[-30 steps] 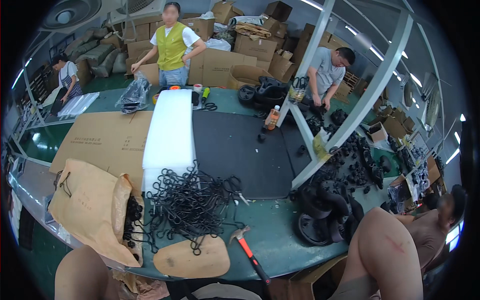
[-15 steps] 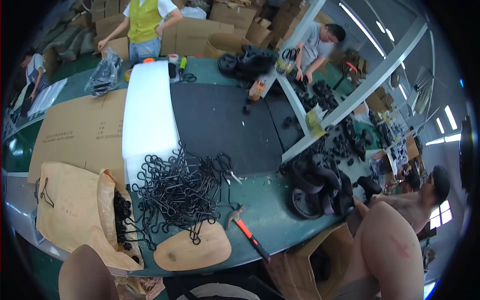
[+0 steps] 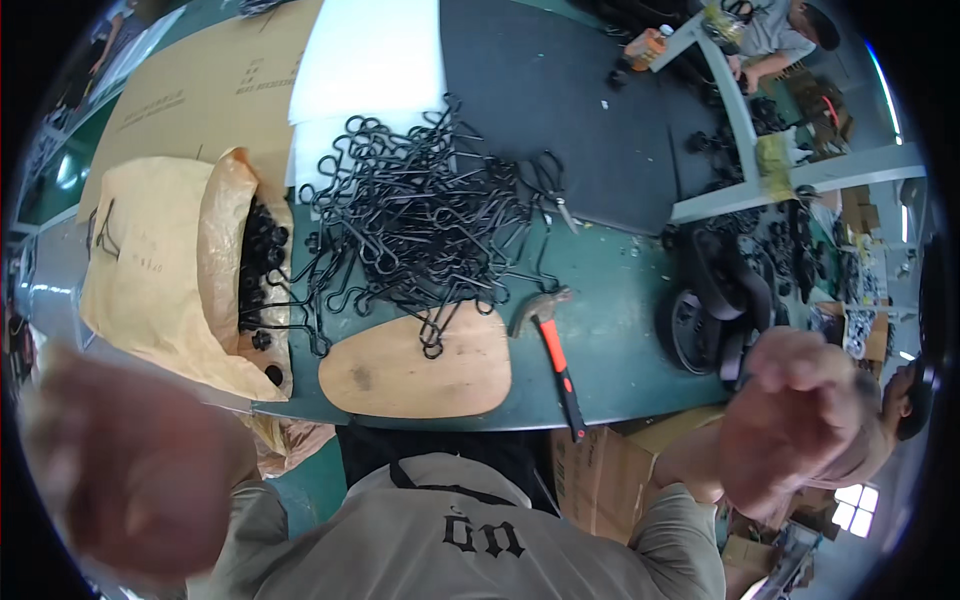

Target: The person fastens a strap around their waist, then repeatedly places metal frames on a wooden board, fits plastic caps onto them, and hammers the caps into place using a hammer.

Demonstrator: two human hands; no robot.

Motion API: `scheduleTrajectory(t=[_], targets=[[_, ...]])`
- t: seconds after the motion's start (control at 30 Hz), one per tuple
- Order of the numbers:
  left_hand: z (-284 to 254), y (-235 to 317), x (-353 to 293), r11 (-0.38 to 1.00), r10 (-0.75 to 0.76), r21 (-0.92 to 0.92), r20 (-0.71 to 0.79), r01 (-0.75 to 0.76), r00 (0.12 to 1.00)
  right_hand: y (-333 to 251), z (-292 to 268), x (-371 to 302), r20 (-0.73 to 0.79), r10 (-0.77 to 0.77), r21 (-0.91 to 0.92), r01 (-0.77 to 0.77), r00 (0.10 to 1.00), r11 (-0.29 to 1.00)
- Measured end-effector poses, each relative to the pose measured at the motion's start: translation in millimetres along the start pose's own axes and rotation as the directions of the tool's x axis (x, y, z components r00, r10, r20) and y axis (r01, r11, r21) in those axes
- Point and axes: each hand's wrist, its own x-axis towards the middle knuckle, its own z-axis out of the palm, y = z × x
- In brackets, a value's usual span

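Our hands are newly coming into view: left hand [image 3: 150, 470] before the sack [image 3: 150, 260], right hand [image 3: 790, 420] near the black parts [image 3: 690, 332]. We are not handling the hooks [image 3: 420, 210], which are lying between these on the table [image 3: 610, 270]. Blur is hiding the left grip; we cannot tell it. The right one is curling loosely, seemingly around nothing.

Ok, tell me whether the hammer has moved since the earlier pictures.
No: the hammer still lies just right of the wooden board; the view shifted.
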Motion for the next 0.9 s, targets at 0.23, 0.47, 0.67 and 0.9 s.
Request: scheduleTrajectory(t=[0.23, 0.47, 0.67, 0.9], targets=[[-2.6, 7.4, -141.9, 0.829, -0.484, 0.499, 0.412, 0.254, 0.772, 20.3, 60.7, -89.1, -0.081, -0.300, 0.154, 0.310, 0.950, 0.938], [-46.1, 43.2, -267.3, 0.705, -0.607, 0.634, 0.305, 0.319, 0.734, 55.1, 139.4, -189.0, 0.295, 0.069, -0.064, -0.052, 0.953, 0.997], [-90.7, 34.3, -326.9, 0.622, -0.646, 0.755, 0.343, 0.209, 0.681, 131.1, 201.3, -264.5, 0.414, 0.108, -0.294, 0.020, 0.904, 0.956], [-51.1, -41.4, -355.8, 0.569, -0.695, 0.821, 0.448, 0.048, 0.563, 192.7, 268.0, -253.9, 0.115, 0.252, -0.674, -0.111, 0.961, 0.730]])
